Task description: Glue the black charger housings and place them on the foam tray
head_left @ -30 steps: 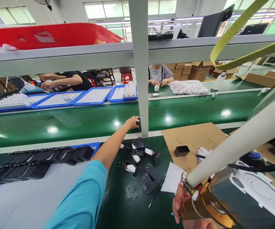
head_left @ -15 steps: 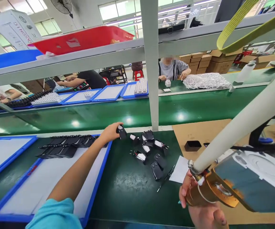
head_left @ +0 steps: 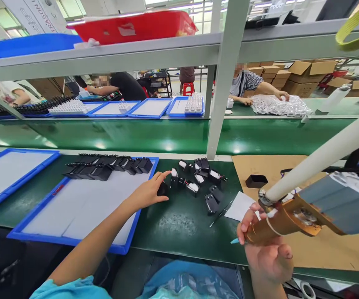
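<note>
My left hand [head_left: 148,192] is beside the right edge of the near blue-rimmed tray. A black plastic case [head_left: 162,189] sits between its thumb and fingers, partly hidden. The index fingertip touches or nearly touches a black adapter with a white top [head_left: 173,179]. Several open black adapters with white parts [head_left: 193,187] and two flat black covers [head_left: 211,203] lie to the right. My right hand [head_left: 266,253] is curled around a brass-coloured cylinder [head_left: 268,228] on a white tube [head_left: 316,153]. A teal tip [head_left: 234,241] pokes out beside its fingers; the rest is hidden.
A blue-rimmed tray [head_left: 92,211] carries rows of black adapters [head_left: 104,164]. Thin black tools [head_left: 221,214] and white paper [head_left: 239,206] lie near cardboard [head_left: 322,249] with a black open box [head_left: 256,181]. A post [head_left: 224,91] and shelf rise ahead; people work beyond.
My left hand has moved down and nearer; a white-topped adapter now stands at its fingertips. The view has shifted, showing more of the bench's front edge. My right hand stays at the cylinder.
</note>
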The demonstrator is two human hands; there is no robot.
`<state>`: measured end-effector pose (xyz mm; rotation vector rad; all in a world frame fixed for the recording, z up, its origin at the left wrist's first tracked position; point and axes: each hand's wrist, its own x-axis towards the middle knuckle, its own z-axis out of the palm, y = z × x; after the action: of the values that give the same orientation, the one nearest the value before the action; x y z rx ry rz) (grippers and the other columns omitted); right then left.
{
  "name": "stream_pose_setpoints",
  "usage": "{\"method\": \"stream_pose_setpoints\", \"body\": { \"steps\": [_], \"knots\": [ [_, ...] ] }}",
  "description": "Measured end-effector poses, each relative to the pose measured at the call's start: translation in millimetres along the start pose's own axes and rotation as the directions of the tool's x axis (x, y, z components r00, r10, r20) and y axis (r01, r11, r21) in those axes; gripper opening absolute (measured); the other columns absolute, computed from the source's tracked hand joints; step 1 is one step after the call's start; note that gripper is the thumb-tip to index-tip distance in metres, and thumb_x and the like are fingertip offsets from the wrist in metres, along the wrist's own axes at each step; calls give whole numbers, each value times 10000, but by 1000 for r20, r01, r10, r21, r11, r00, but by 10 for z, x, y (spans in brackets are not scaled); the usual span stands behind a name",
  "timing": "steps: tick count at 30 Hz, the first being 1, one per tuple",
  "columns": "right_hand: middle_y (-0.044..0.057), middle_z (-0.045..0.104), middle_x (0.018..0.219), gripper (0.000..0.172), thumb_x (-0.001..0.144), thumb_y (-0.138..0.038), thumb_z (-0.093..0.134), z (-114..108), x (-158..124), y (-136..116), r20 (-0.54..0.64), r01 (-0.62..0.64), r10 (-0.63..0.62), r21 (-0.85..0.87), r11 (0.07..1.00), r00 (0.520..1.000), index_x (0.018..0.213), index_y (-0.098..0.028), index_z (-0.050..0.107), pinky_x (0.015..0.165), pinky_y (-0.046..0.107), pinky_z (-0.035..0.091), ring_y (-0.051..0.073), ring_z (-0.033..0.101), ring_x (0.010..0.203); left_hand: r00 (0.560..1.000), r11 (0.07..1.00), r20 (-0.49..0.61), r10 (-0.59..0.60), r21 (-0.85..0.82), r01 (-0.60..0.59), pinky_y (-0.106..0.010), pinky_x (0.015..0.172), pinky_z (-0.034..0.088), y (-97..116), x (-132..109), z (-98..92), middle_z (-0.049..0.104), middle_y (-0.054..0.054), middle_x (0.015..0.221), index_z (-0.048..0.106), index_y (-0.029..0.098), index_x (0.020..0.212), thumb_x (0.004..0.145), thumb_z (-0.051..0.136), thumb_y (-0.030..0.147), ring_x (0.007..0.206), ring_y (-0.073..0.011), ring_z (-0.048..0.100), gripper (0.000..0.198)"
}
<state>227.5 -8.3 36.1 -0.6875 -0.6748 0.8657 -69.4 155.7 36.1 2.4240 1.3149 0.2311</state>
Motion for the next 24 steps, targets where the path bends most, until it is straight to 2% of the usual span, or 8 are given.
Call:
{"method": "stream_pose_setpoints", "body": {
  "steps": [5, 7, 9, 13, 17, 20, 22, 24],
  "knots": [
    [65, 533, 1102, 428, 743, -619, 623, 109, 24, 37, 22, 5, -4, -11, 1000, 1000, 986, -273, 691, 354, 241, 416, 124, 505, 616, 989, 998, 138, 58, 5, -59, -299, 727, 538, 277, -459, 149, 539, -66, 1308, 277, 384, 1487, 727, 742, 265, 845, -218, 693, 899],
    [57, 519, 1087, 412, 732, -622, 630, 173, 27, 56, 27, -7, 8, -24, 1000, 1000, 958, -282, 691, 360, 234, 411, 121, 490, 621, 985, 993, 138, 103, -76, -93, -310, 786, 551, 357, -564, 239, 503, -60, 1372, 283, 393, 1484, 752, 706, 217, 942, -226, 688, 863],
    [51, 508, 1083, 406, 725, -621, 641, 232, 23, 73, 31, -20, 21, -33, 999, 999, 955, -290, 685, 367, 232, 416, 120, 481, 626, 992, 976, 73, 104, -202, -87, -349, 900, 545, 408, -652, 344, 433, -57, 1452, 280, 395, 1482, 788, 678, 223, 1120, -245, 631, 818],
    [47, 495, 1089, 398, 735, -602, 650, 319, 1, 107, 52, -9, 11, -37, 999, 999, 965, -278, 680, 385, 243, 445, 116, 499, 634, 990, 867, -118, -72, -499, 4, -386, 992, 523, 437, -800, 598, 425, -63, 1460, 313, 391, 1451, 802, 703, 315, 1290, -241, 516, 760],
    [25, 516, 1054, 360, 778, -580, 631, 400, -16, 163, 76, 42, -37, -64, 997, 996, 989, -291, 663, 545, 356, 565, 110, 553, 608, 922, 663, -188, -339, -743, 92, -387, 923, 557, 398, -852, 839, 582, -91, 1305, 419, 318, 1376, 807, 687, 373, 1161, -233, 622, 631],
    [20, 523, 1043, 347, 782, -577, 630, 498, -23, 220, 82, 31, -27, -59, 998, 996, 990, -300, 628, 465, 308, 535, 102, 560, 566, 872, 559, -208, -443, -824, 87, -370, 861, 582, 376, -843, 946, 660, -108, 1188, 537, 239, 1273, 839, 627, 425, 1018, -222, 689, 481],
    [15, 517, 1032, 335, 789, -573, 621, 590, -26, 260, 92, 21, -17, -40, 999, 996, 983, -300, 603, 373, 240, 459, 87, 542, 533, 856, 599, -252, -451, -796, 81, -385, 901, 569, 389, -850, 987, 683, -99, 1171, 643, 224, 1137, 885, 559, 438, 1039, -228, 683, 341],
    [2, 507, 1022, 308, 811, -561, 597, 697, -27, 299, 103, 18, -16, -23, 1000, 995, 983, -306, 581, 344, 210, 415, 69, 519, 508, 861, 716, -312, -402, -693, 83, -418, 1003, 518, 422, -871, 1022, 665, -72, 1242, 682, 259, 1095, 891, 558, 437, 1165, -245, 625, 298]
  ]
}}
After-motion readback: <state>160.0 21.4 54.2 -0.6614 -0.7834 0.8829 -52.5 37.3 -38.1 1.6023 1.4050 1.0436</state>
